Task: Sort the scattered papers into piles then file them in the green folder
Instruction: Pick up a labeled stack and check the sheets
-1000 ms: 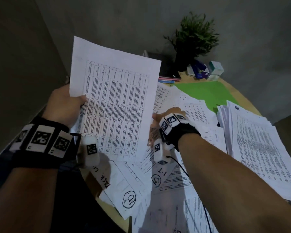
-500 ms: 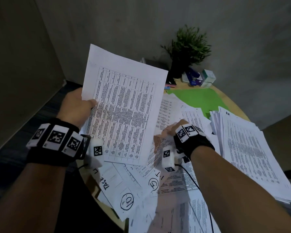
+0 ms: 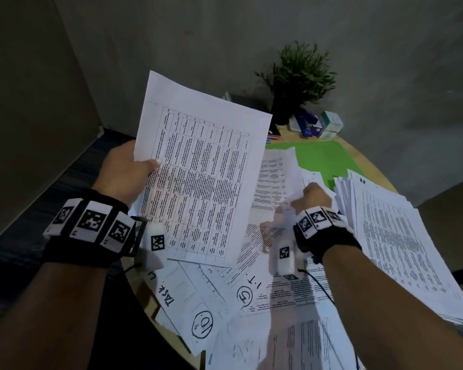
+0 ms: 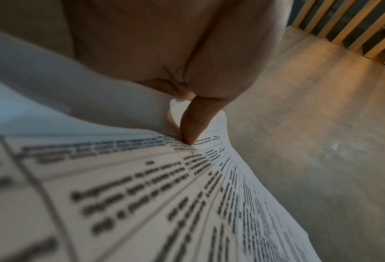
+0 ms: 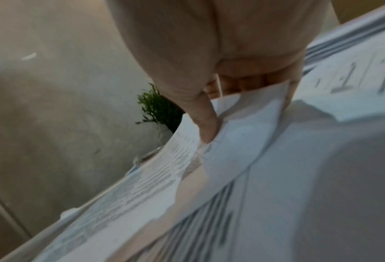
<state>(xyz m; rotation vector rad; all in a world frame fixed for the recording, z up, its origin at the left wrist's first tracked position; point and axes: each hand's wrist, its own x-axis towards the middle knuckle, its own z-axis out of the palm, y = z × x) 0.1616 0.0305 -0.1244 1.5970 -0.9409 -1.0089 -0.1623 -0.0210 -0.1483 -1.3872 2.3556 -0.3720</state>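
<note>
My left hand (image 3: 129, 169) holds a printed table sheet (image 3: 198, 172) up above the table, thumb (image 4: 193, 124) pressed on its front near the left edge. My right hand (image 3: 309, 198) pinches the edge of loose sheets (image 3: 275, 180) in the scattered papers; in the right wrist view the thumb (image 5: 206, 122) lies on top of the paper (image 5: 243, 131) with fingers curled beneath. The green folder (image 3: 321, 156) lies flat at the back of the round table, partly covered by papers. A thick sorted pile (image 3: 396, 241) sits at the right.
Scattered sheets with handwritten circled numbers (image 3: 201, 311) cover the near side of the wooden table (image 3: 372, 166). A potted plant (image 3: 300, 76) and small boxes (image 3: 318, 125) stand at the far edge against the grey wall. Dark floor lies to the left.
My right hand has moved away from me and to the right across the papers, toward the sorted pile, and now pinches sheets there. The left hand keeps the table sheet raised.
</note>
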